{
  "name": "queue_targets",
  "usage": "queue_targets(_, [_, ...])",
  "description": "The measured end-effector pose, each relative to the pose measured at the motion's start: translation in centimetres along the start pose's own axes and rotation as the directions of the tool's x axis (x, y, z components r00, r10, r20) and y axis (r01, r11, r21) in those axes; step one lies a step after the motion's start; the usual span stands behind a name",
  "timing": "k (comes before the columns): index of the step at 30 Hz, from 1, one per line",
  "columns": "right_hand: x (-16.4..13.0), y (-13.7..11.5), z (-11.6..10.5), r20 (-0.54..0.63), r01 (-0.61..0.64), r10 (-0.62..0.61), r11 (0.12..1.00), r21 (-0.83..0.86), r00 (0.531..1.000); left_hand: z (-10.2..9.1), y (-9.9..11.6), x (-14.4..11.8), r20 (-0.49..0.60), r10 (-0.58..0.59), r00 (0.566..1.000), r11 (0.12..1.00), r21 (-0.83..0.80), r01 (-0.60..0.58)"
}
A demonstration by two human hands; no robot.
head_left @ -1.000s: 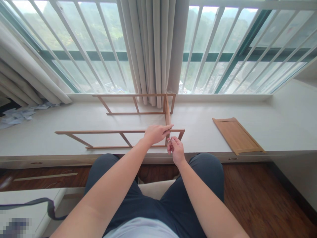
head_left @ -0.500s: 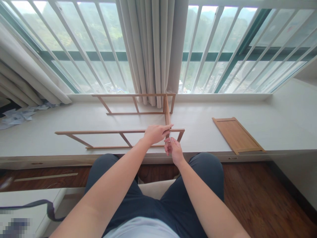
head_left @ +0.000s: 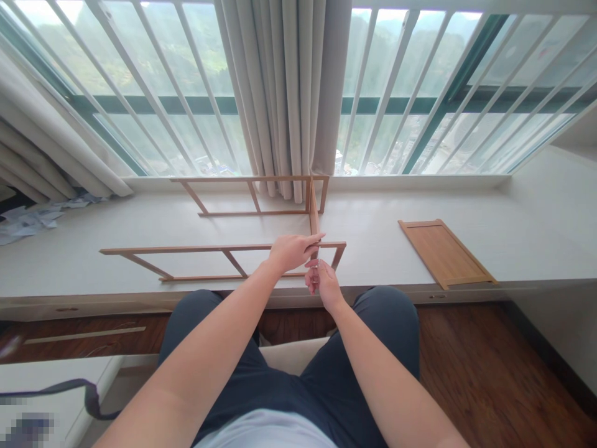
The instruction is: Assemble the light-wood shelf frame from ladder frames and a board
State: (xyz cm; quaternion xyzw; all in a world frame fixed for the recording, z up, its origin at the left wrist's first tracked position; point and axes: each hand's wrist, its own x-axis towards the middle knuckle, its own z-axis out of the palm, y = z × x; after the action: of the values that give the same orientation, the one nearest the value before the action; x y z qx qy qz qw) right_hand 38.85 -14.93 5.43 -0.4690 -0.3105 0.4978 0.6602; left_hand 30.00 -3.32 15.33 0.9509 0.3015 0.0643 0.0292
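The near wooden side frame (head_left: 186, 250) stands on edge on the white ledge. A second wooden frame (head_left: 275, 213) stands behind it, by the curtain. A narrow wooden crosspiece (head_left: 314, 208) joins the two near their right ends. My left hand (head_left: 291, 252) grips the near frame where the crosspiece meets it, forefinger stretched to the right and the other fingers curled. Just below, my right hand (head_left: 325, 283) is closed on a thin silvery hex key (head_left: 319, 254), its shaft pointing up at that joint. The fastener itself is hidden.
A slatless wooden panel (head_left: 448, 252) lies flat on the white ledge (head_left: 368, 230) to the right. Crumpled papers (head_left: 32, 221) lie at the far left. Curtains (head_left: 284, 93) and a barred window stand behind. A dark strap (head_left: 93, 398) lies at lower left.
My right hand has shifted slightly left, its fingers turned a little around the hex key. My left hand keeps its place on the frame. The whole view has drifted slightly.
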Motion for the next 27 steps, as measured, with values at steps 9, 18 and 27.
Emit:
queue_targets(9, [0.5,0.9,0.2,0.06,-0.024,0.019,0.996,0.089,0.998,0.0,0.0,0.1,0.011,-0.012,1.0,1.0,0.024,0.012])
queue_targets(18, [0.7,0.6,0.7,0.051,-0.021,0.015,0.993,0.115,0.999,0.0,0.0,0.2,0.017,-0.013,1.0,1.0,-0.002,0.013])
queue_targets(27, [0.8,0.1,1.3,0.021,-0.041,0.039,0.995,0.092,0.999,0.2,-0.1,0.2,0.009,-0.006,1.0,1.0,0.003,0.006])
